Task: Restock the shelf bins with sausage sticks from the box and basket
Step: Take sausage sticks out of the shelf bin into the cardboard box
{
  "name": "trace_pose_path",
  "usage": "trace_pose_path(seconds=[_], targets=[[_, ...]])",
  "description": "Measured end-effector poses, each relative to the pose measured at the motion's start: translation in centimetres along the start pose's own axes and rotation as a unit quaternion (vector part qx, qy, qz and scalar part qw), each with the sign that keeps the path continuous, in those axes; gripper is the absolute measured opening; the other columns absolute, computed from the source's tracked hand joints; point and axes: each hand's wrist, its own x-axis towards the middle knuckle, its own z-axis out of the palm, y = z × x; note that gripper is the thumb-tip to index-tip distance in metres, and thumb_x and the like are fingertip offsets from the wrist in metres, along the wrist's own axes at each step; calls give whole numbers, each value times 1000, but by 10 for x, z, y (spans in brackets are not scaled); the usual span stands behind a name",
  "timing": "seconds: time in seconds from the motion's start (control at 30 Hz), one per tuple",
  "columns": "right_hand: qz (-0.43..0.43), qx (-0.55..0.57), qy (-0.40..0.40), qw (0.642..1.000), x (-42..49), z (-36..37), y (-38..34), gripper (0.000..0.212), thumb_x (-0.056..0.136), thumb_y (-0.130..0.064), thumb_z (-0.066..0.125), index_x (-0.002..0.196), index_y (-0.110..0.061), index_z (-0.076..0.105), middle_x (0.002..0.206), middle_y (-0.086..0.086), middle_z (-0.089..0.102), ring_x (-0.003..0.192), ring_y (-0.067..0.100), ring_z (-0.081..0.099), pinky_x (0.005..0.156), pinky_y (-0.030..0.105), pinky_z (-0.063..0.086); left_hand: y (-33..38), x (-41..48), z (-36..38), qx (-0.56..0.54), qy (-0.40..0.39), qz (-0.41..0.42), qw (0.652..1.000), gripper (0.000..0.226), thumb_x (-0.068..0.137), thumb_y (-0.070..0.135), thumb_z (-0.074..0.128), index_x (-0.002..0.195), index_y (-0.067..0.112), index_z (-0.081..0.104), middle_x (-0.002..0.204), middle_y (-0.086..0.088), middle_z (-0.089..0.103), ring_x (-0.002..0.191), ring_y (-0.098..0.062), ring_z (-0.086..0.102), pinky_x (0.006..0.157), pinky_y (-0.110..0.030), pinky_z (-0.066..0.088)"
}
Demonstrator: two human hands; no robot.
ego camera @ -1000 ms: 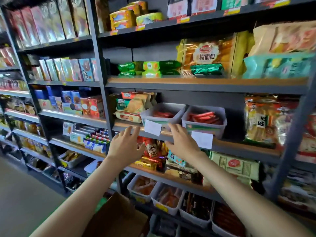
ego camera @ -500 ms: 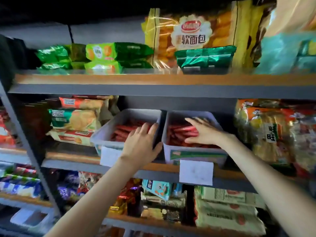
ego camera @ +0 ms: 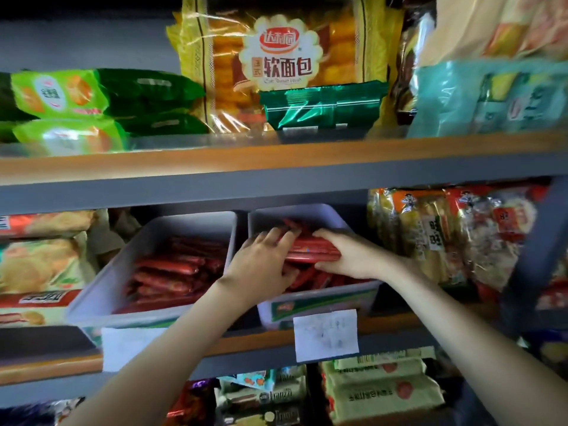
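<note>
Inside the right bin (ego camera: 319,299) of two, left hand (ego camera: 261,265) and right hand (ego camera: 353,259) grip one sausage-stick bundle (ego camera: 310,252).

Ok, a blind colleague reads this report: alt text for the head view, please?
The left hand and right hand grip a bundle of red sausage sticks inside the right bin on a shop shelf; the left bin beside it also holds red sticks.

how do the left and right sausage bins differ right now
The left bin is untouched; the right bin has the left hand and right hand in it. The left bin's sausage sticks lie loose; the right bin's top sticks are held as a bundle. Both are white bins holding red sticks.
</note>
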Motion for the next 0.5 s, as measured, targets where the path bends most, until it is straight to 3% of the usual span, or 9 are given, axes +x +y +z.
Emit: trace_pose_path(seconds=[0.07,0.17,0.27,0.33,0.5], targets=[[-12,26,20,999,-6,-1,1,46,78,-29,73,117,-37,51,110,-15,59,98,2,57,88,30,49,0,4,1,17,0,18,1000,73,88,45,53,149,24,19,150,-1,30,136,-22,31,113,-34,17],[-36,31,47,998,-17,-7,-7,44,75,-23,75,107,-42,52,99,-19,58,91,-2,59,78,18,47,4,12,1,81,15,44,996,72,88,41,53,149,22,19,149,-3,34,136,-25,31,116,-42,8],[-43,25,73,996,-31,-9,-16,42,76,-23,75,111,-38,55,98,-22,51,93,-5,53,76,10,42,15,18,-1,122,3,65,990,61,89,32,49,144,19,26,137,-7,48,124,-26,45,104,-36,29],[-29,20,72,997,-37,-8,-19,46,77,-27,74,118,-35,55,102,-24,47,97,-6,49,79,9,40,19,19,-2,116,-14,56,992,55,89,29,50,139,18,31,134,-8,50,120,-26,49,92,-35,40],[43,45,54,997,-45,-7,-19,75,76,-33,76,138,-41,34,134,-9,40,118,7,45,97,26,43,17,13,-5,129,-15,38,991,47,89,33,51,132,16,41,136,-7,40,127,-25,35,94,-34,39]])
